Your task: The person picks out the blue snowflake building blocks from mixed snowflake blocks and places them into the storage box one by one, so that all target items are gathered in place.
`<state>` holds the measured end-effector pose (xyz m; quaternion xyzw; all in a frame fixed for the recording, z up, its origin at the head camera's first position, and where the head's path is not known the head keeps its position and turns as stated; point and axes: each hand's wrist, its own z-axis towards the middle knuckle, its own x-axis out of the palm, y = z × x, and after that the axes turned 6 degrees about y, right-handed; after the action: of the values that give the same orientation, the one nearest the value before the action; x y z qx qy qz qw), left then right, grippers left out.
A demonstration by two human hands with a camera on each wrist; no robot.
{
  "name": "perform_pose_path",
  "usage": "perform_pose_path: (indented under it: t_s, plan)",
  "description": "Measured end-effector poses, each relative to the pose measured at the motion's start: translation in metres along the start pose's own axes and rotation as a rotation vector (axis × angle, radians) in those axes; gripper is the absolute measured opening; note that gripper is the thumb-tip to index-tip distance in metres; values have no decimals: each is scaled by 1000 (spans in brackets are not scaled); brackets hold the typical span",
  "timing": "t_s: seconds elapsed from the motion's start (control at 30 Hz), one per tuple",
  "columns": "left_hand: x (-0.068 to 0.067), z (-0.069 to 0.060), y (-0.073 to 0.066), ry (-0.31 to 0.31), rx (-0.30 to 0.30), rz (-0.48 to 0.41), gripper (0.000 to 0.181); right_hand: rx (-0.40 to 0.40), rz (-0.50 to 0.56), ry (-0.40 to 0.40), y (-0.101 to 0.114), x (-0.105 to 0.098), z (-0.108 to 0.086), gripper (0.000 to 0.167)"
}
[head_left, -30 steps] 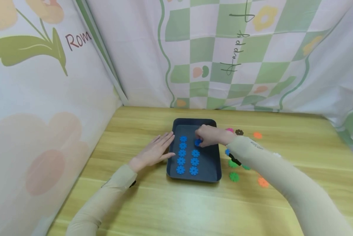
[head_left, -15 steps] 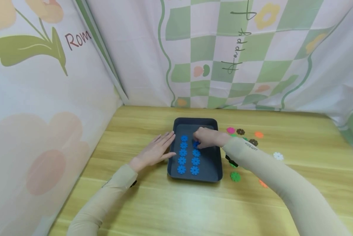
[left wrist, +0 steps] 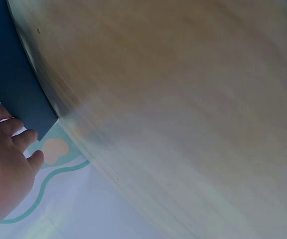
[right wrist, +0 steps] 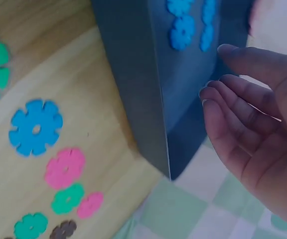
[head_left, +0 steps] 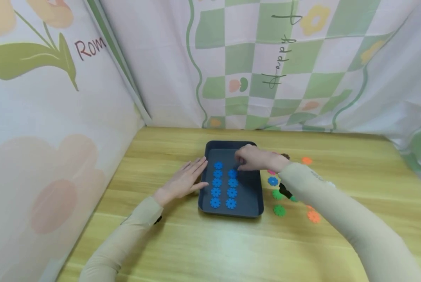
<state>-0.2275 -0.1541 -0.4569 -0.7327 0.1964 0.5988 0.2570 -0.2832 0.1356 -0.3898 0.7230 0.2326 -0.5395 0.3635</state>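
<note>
A dark grey tray (head_left: 247, 205) holds two columns of flat blue notched discs (head_left: 215, 192). My left hand (head_left: 182, 181) rests against the tray's left rim with straight, spread fingers; the left wrist view has its fingertips at the tray wall (left wrist: 21, 84). Over the tray's right half is my right hand (head_left: 254, 158), just beyond the top blue disc (head_left: 232, 173) of the right column. In the right wrist view this hand (right wrist: 263, 119) has loosely bent fingers, a gap between thumb and fingertips, and nothing held.
Right of the tray, loose notched discs lie on the wooden table (head_left: 168, 243): a blue disc (head_left: 272, 181), a green disc (head_left: 279, 210), an orange disc (head_left: 313, 216) and several others, some hidden by the right sleeve. A patterned curtain (head_left: 259, 78) hangs behind.
My right hand set a blue disc at the top of the right column and let go. It has since moved up and right from it. The left hand stayed in place.
</note>
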Motion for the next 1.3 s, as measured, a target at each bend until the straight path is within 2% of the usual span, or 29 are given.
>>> perform_pose_path:
  t_s: [0.27, 0.47, 0.63, 0.8, 1.0, 1.13, 1.3]
  plan:
    - [2, 0, 3, 6, -10, 12, 79, 37, 12, -55, -14, -12, -31, 19]
    - [2, -2, 4, 9, -18, 9, 80, 66, 0, -107, -22, -9, -55, 19]
    - [1, -1, 2, 19, -18, 22, 80, 94, 1, -117, -27, -1, -74, 16]
    - [2, 0, 1, 15, -19, 33, 81, 92, 7, -76, -35, 17, -88, 5]
    - [3, 1, 0, 9, -18, 34, 81, 149, 111, 27, -43, 31, -98, 14]
    - [3, 1, 0, 9, -17, 32, 80, 153, 135, 25, -45, 35, -100, 11]
    - [4, 2, 1, 8, -17, 36, 80, 160, 112, 0, -47, 40, -99, 11]
